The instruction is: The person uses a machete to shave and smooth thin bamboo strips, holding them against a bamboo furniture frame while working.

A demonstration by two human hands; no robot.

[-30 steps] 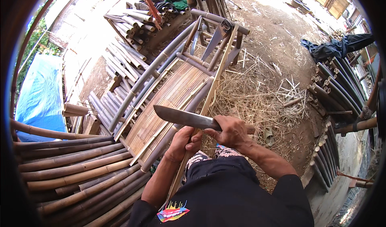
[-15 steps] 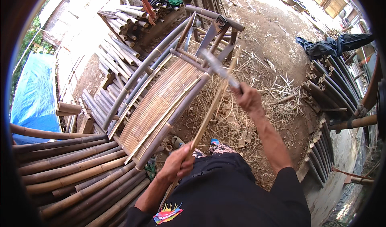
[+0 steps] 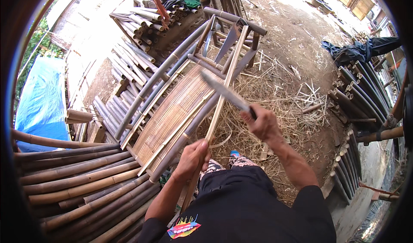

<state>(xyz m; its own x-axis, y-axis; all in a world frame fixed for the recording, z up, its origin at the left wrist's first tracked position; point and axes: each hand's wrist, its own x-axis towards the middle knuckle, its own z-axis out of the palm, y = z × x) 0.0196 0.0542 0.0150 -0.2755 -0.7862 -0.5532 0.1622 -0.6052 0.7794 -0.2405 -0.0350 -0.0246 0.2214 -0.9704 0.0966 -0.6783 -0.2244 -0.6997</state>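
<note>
A long bamboo strip (image 3: 223, 90) slants from beside my body up across the frame of a bamboo bench (image 3: 178, 99). My left hand (image 3: 192, 159) is closed around its lower part. In my right hand (image 3: 261, 123) is the handle of a long-bladed knife (image 3: 223, 89); the blade points up and left, crossing over the strip above my left hand. Whether the edge touches the strip I cannot tell. The bench has a slatted seat and a dark pole frame, with a handsaw (image 3: 228, 41) hanging at its far end.
Bamboo shavings (image 3: 266, 99) litter the dirt floor ahead of me. Dark bamboo poles (image 3: 86, 178) lie stacked at lower left. More cut poles (image 3: 133, 62) are piled behind the bench, and bundles (image 3: 359, 90) stand at the right. A blue tarp (image 3: 43, 101) hangs far left.
The strip now reaches higher and stands steeper, its upper end over the bench's far frame. My left hand has risen slightly. The knife, blurred before, has come lower, and a curled shaving shows beside the strip.
</note>
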